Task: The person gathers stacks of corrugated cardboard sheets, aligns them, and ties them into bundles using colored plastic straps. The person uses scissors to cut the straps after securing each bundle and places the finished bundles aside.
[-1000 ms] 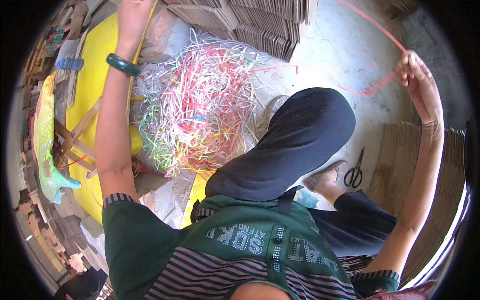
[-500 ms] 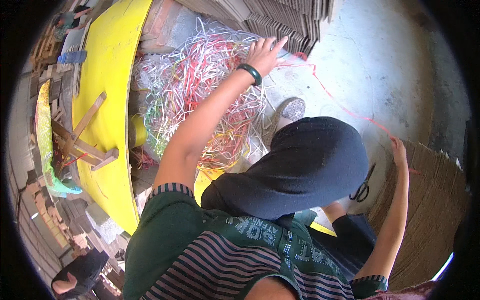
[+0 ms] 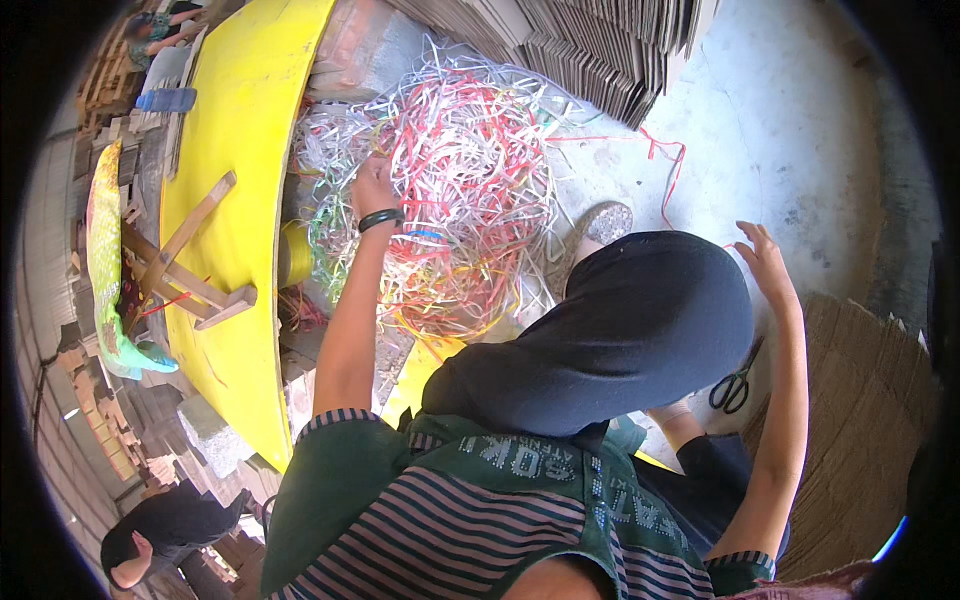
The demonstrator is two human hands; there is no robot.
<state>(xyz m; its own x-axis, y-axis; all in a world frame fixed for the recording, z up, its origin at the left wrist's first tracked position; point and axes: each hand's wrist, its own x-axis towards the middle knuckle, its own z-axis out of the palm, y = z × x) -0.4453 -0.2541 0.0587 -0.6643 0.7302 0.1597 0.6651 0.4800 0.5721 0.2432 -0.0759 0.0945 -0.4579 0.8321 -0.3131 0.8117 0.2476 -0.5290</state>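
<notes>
A large tangle of plastic strapping point(image 3: 480, 170), mostly white and red with green and yellow strands, lies on the floor before me. My left hand point(image 3: 373, 187), a dark bangle at its wrist, is at the tangle's left part with its fingers curled in; whatever is between them is hidden. Out to the right, my right hand point(image 3: 768, 265) pinches a thin red strap point(image 3: 676, 178) near the thumb. That strap runs from the tangle across the floor and passes out of sight behind my knee. Black-handled scissors point(image 3: 730, 391) lie on the floor below my right hand.
Stacked cardboard sheets point(image 3: 600, 50) stand beyond the tangle, and more brown cardboard point(image 3: 850, 420) lies at the right. A yellow board point(image 3: 225, 130) with a wooden stool point(image 3: 190, 262) walls the left side. Other people point(image 3: 165, 540) are at the far left edge.
My left hand has moved left and nearer, from the tangle's far right edge to its left part, and its fingers have curled. My right hand has risen slightly leftward; the red strap now hangs slack.
</notes>
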